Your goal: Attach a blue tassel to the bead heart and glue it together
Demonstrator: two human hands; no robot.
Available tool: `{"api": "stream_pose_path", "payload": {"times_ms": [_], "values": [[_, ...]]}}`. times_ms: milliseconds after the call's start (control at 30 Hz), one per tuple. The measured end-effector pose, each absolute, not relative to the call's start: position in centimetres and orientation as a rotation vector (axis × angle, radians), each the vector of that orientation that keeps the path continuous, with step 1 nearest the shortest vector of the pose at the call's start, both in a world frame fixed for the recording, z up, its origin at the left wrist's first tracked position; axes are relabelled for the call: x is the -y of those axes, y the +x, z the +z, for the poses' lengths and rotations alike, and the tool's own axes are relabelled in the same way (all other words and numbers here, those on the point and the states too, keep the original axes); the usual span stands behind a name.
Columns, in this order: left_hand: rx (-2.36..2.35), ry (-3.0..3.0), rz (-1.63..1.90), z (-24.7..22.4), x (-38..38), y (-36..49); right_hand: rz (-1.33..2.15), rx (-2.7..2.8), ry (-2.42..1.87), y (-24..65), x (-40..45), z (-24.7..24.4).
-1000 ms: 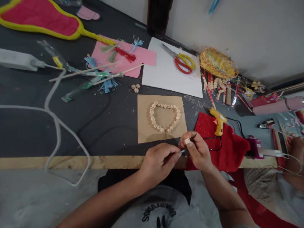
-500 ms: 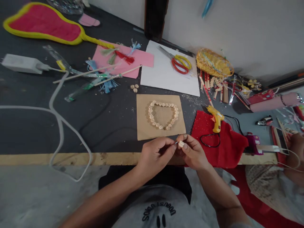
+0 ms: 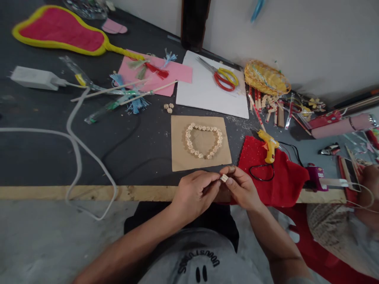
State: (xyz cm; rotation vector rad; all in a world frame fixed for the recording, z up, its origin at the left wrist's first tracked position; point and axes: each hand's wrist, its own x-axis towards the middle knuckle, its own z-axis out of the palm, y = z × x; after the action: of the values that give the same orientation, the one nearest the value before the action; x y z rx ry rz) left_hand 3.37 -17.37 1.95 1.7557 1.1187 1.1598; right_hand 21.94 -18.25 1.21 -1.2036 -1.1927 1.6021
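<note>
My right hand [image 3: 241,188] pinches a small pale wooden piece [image 3: 224,178] between thumb and fingers, above the table's front edge. My left hand [image 3: 195,192] is closed close beside it, its fingertips meeting the piece; a tiny dark tip shows there, too small to make out. Just beyond my hands lies a brown cardboard square [image 3: 201,164] with a heart-shaped outline of pale flower-like pieces [image 3: 188,136] on it. Several similar loose pieces [image 3: 169,107] lie on the dark table behind its left corner.
Red and yellow scissors [image 3: 224,79] rest on a white board [image 3: 189,94]. At right are a yellow glue gun [image 3: 270,146] on red cloth [image 3: 284,185], a woven basket [image 3: 266,81] and another person's hand [image 3: 370,177]. A white cable [image 3: 77,154] loops over the left edge.
The pale piece has turned slightly between my fingers, and the small tip at my left fingertips shows less. The whole view has shifted a little.
</note>
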Motion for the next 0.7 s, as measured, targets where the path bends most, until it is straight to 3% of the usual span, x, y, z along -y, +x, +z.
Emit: {"api": "stream_pose_path", "payload": {"times_ms": [300, 533, 700], "values": [[-1.114, 1.63, 1.024, 2.3, 17.2, 2.7, 1.429, 1.305, -1.262, 22.3, 17.5, 2.7], [-1.077, 1.344, 0.899, 2.5, 17.3, 2.3, 0.798, 1.958, -1.415, 24.1, 15.5, 3.0], [-0.997, 1.119, 0.87, 2.1, 17.2, 2.5, 0.579, 2.283, -1.396, 24.8, 13.9, 2.0]]}}
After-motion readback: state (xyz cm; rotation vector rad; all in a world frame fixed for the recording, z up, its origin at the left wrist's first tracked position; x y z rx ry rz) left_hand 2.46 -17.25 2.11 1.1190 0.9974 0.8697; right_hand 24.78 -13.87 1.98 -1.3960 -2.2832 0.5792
